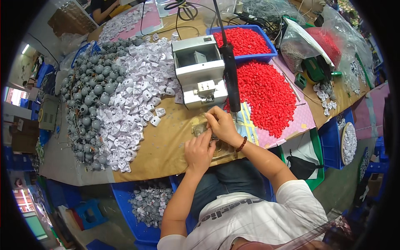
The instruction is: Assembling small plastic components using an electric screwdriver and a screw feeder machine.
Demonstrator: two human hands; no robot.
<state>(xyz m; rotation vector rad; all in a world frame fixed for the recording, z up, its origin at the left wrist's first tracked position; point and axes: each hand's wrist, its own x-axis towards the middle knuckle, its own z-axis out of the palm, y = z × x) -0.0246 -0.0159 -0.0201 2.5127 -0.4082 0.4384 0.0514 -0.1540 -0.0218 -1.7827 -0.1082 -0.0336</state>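
Note:
At the table's near edge, both my hands work over a small, yellowish, see-through fixture (224, 151). My left hand (199, 151) lies on its left side, fingers bent and close together. My right hand (224, 126), a brown bead bracelet at the wrist, reaches over the far side with thumb and fingers pinched. Whatever is between the fingers of either hand is hidden or too small to name. A black electric screwdriver (231, 77) hangs upright just beyond my right hand. Behind the fixture stands a white box-shaped machine (200, 73) with an open top compartment.
Left of the machine lie heaped white plastic parts (137, 89) and grey ball-shaped parts with wires (93, 91). Red small parts (264, 98) form a pile on the right, below a blue tray (273, 52) of more. A blue bin (125, 208) sits below the table edge.

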